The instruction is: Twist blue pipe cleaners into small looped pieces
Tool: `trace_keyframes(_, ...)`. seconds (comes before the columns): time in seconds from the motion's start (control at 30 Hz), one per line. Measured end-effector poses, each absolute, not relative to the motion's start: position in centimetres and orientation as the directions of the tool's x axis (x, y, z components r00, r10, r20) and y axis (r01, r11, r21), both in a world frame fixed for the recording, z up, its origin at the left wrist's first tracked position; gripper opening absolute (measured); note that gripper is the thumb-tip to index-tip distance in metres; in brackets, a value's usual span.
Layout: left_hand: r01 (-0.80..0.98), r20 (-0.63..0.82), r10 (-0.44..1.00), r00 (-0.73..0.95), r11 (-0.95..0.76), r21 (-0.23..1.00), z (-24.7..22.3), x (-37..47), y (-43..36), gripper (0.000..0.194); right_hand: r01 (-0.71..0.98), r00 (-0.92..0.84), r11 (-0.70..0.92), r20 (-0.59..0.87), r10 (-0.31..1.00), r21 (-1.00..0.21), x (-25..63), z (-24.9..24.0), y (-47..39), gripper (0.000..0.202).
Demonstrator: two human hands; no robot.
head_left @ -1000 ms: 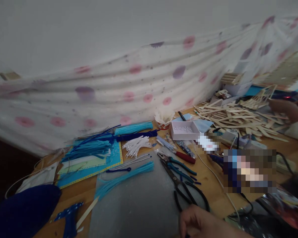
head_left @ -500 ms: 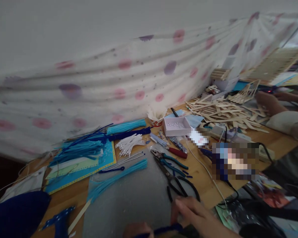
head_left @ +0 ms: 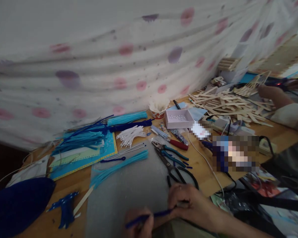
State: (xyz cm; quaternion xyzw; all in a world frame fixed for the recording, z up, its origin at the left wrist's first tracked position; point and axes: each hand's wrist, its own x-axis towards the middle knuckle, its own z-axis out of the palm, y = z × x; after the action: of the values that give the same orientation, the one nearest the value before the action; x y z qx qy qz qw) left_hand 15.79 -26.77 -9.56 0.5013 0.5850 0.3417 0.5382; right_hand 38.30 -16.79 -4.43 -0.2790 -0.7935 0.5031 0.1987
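I have one dark blue fuzzy stem (head_left: 161,213) held between my two hands, low over the near part of the grey mat (head_left: 129,191). My left hand (head_left: 139,224) is closed on it, thumb and fingers pinching it so that one end pokes out past them. My right hand (head_left: 188,203) is curled with its fingertips closed on the other end, at the mat's near right corner. My hands are a little apart, with a stretch of the stem showing between them. Both are somewhat blurred.

The black scissors (head_left: 169,167) lie across the mat's right edge, their handles just beyond my right hand; I can't tell whether my knuckles touch them. The pliers (head_left: 176,153) with teal grips lie beside them, and the red-handled tool (head_left: 178,144) is just past those. A light blue bundle (head_left: 121,168) lies slanting over the mat's far left part, with a flat wooden stick (head_left: 83,200) by its lower end.

Beyond the mat sit white stems (head_left: 131,135), a paper cup (head_left: 158,112) and a pale box (head_left: 179,120) with small white beads in it. Left of the mat are a blue spotted piece (head_left: 67,210) and a big dark blue rounded thing (head_left: 20,205). Well off to the mat's right, past a heap of wooden sticks (head_left: 228,107), another person's hand (head_left: 275,96) reaches in.
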Motion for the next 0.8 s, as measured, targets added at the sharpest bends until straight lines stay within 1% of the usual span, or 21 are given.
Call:
trace_keyframes(0.03,0.134,-0.347,0.935,0.075,0.335,0.933,-9.2,16.3,-26.4,0.048,0.222,-0.762,0.572,0.225,0.607,-0.789,38.4,-4.2,-16.6,0.018)
trace_keyframes(0.07,0.063,-0.395,0.915,0.085,0.391,0.918,-8.7,16.8,-26.0,0.048,0.207,-0.753,0.765,0.399,0.523,-0.610,38.4,-4.1,-16.4,0.016)
trace_keyframes(0.1,-0.072,-0.472,0.874,0.112,0.481,0.874,-8.2,17.2,-25.5,0.048,0.197,-0.739,0.890,0.534,0.410,-0.411,38.5,-4.1,-16.3,0.017)
trace_keyframes(0.13,-0.190,-0.528,0.836,0.148,0.548,0.815,-7.6,17.5,-25.0,0.047,0.195,-0.720,0.953,0.627,0.299,-0.231,38.5,-4.2,-16.2,0.019)
trace_keyframes(0.17,-0.213,-0.529,0.817,0.230,0.573,0.792,-7.2,17.7,-24.5,0.045,0.196,-0.698,0.975,0.683,0.215,-0.106,38.5,-4.3,-16.1,0.019)
trace_keyframes(0.2,-0.230,-0.518,0.824,0.231,0.564,0.793,-6.8,17.7,-24.1,0.044,0.201,-0.682,0.978,0.707,0.187,-0.065,38.5,-4.5,-16.0,0.019)
trace_keyframes(0.23,-0.240,-0.500,0.841,0.208,0.539,0.807,-6.4,17.7,-23.8,0.043,0.204,-0.676,0.972,0.702,0.225,-0.115,38.5,-4.7,-15.9,0.016)
trace_keyframes(0.27,-0.237,-0.470,0.866,0.172,0.499,0.833,-6.2,17.5,-23.7,0.043,0.209,-0.675,0.944,0.660,0.329,-0.256,38.3,-4.9,-15.7,0.013)
trace_keyframes(0.3,-0.230,-0.434,0.893,0.122,0.451,0.863,-6.0,17.2,-23.7,0.043,0.214,-0.685,0.860,0.556,0.470,-0.463,38.2,-5.1,-15.5,0.015)
trace_keyframes(0.33,-0.213,-0.392,0.916,0.078,0.400,0.891,-5.8,16.9,-23.8,0.043,0.224,-0.700,0.693,0.382,0.604,-0.685,38.0,-5.3,-15.4,0.027)
trace_keyframes(0.37,-0.185,-0.348,0.936,0.049,0.351,0.918,-5.6,16.6,-24.0,0.043,0.235,-0.716,0.455,0.164,0.679,-0.859,37.8,-5.4,-15.2,0.040)
trace_keyframes(0.4,-0.154,-0.306,0.952,0.032,0.307,0.939,-5.4,16.2,-24.2,0.042,0.250,-0.732,0.199,-0.050,0.679,-0.947,37.5,-5.5,-15.1,0.053)
trace_keyframes(0.43,-0.128,-0.274,0.961,0.027,0.275,0.953,-5.1,15.9,-24.4,0.041,0.265,-0.747,-0.031,-0.226,0.626,-0.964,37.3,-5.7,-15.1,0.061)
trace_keyframes(0.47,-0.091,-0.241,0.970,0.036,0.243,0.966,-4.8,15.6,-24.6,0.039,0.279,-0.758,-0.219,-0.354,0.548,-0.935,37.1,-5.8,-15.1,0.064)
trace_keyframes(0.5,-0.033,-0.194,0.979,0.055,0.196,0.980,-4.5,15.3,-24.7,0.037,0.280,-0.767,-0.360,-0.433,0.474,-0.890,37.0,-6.0,-15.2,0.064)
trace_keyframes(0.53,0.044,-0.133,0.988,0.084,0.129,0.991,-4.2,15.0,-24.8,0.035,0.273,-0.773,-0.465,-0.480,0.416,-0.842,36.8,-6.1,-15.4,0.061)
trace_keyframes(0.6,0.219,0.007,0.988,0.153,-0.040,0.975,-3.7,14.6,-25.0,0.032,0.249,-0.778,-0.594,-0.523,0.348,-0.765,36.6,-6.2,-15.8,0.055)
trace_keyframes(0.67,0.321,0.096,0.978,0.188,-0.153,0.934,-3.5,14.3,-25.1,0.032,0.230,-0.784,-0.625,-0.522,0.335,-0.746,36.3,-6.2,-16.1,0.049)
trace_keyframes(0.7,0.295,0.080,0.983,0.163,-0.126,0.947,-3.5,14.3,-25.3,0.032,0.231,-0.785,-0.612,-0.517,0.342,-0.756,36.2,-6.1,-16.2,0.046)
trace_keyframes(0.77,0.128,-0.050,0.996,0.080,0.039,0.991,-3.8,14.4,-25.5,0.032,0.238,-0.780,-0.520,-0.481,0.400,-0.820,36.0,-5.9,-16.4,0.043)
trace_keyframes(0.8,0.023,-0.132,0.990,0.049,0.131,0.991,-4.1,14.5,-25.6,0.032,0.239,-0.771,-0.419,-0.434,0.466,-0.876,35.9,-5.8,-16.4,0.040)
